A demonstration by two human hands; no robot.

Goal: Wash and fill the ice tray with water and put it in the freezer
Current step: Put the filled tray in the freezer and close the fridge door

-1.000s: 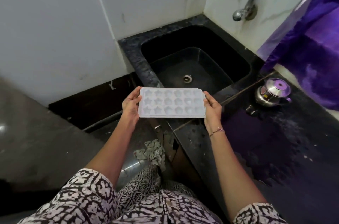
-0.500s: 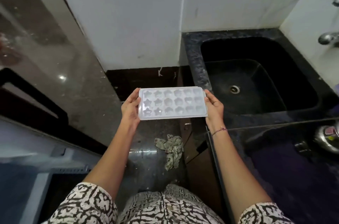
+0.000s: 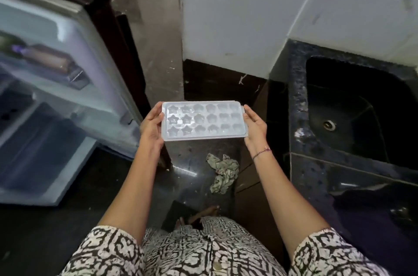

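White plastic tray (image 3: 203,120) held level in mid-air at centre frame, one hand on each short end: left hand (image 3: 152,127) curled round the left end with the thumb on the top rim, right hand (image 3: 255,127) clamped on the right end with the fingers (image 3: 250,115) lying along the edge. Tray has three rows of moulded cells, stars at the left, rounder shapes to the right; whether there's water in them I can't tell (cells look glossy, that's all). Bracelet (image 3: 262,153) on the right wrist. Fridge (image 3: 74,85) stands left, its door open, pale interior and shelves showing, a brown thing on one shelf too blurred to name. Tray is just right of the fridge's open edge, not inside it. Sink (image 3: 296,103), black speckled stone, sits right, with the drain (image 3: 329,125) visible in the basin; tray is apart from the sink, left of it. White tiled wall (image 3: 237,15) far, behind tray. Crumpled patterned rag (image 3: 222,174) lies on the dark glossy floor (image 3: 192,185) below the tray, between the forearms. Black-and-white patterned sleeves (image 3: 108,253) and clothing fill the near edge. A bare foot (image 3: 203,214) shows just past the clothing.
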